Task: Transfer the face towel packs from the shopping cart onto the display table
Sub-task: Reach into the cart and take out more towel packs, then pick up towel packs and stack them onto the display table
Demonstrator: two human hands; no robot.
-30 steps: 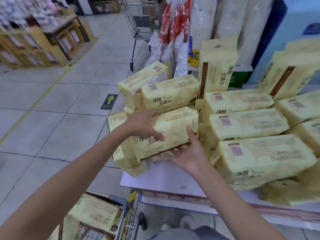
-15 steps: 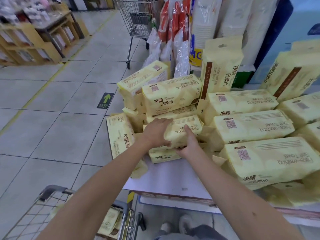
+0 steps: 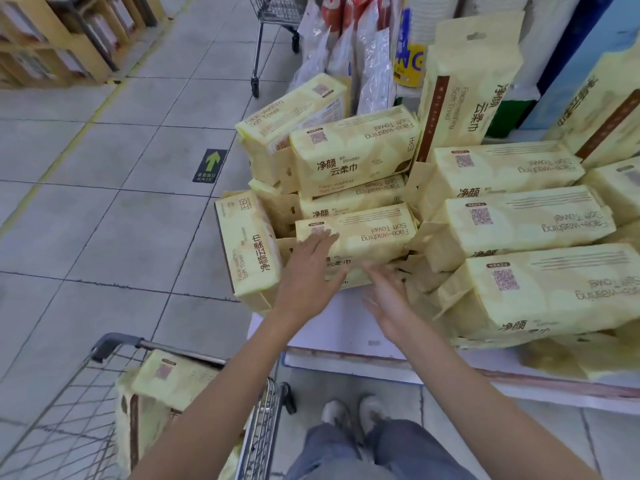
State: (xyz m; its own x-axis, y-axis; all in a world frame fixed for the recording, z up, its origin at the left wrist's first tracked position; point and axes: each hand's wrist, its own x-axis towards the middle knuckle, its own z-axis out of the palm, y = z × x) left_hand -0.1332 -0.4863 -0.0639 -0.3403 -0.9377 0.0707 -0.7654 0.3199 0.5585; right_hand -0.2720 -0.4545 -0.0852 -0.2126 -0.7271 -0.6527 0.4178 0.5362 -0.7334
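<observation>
Left hand [image 3: 308,268] is laid flat on the near left end of the front face towel pack [image 3: 377,233], fingers straight, nothing clasped. Right hand [image 3: 388,296] is held loose with fingers spread, just in front of that pack's near edge, over the bare white top of the display table [image 3: 332,327]. Contact with the pack cannot be told, and nothing is held.

The front face towel pack is laid flat near the table's front left corner, on top of another pack. Stacked packs [image 3: 353,150] are piled just behind it. An upright pack [image 3: 247,244] is stood at the table's left edge, just beside the front pack's left end. Flat rows of packs [image 3: 519,226] are spread over the table's right part. A tall pack [image 3: 467,84] is stood on end toward the back edge.

The shopping cart [image 3: 114,342] is parked off the table's front left corner, and cart packs [image 3: 173,377] are seen inside it. A green arrow sticker [image 3: 210,165] is seen on the tiled floor, left of the table.
</observation>
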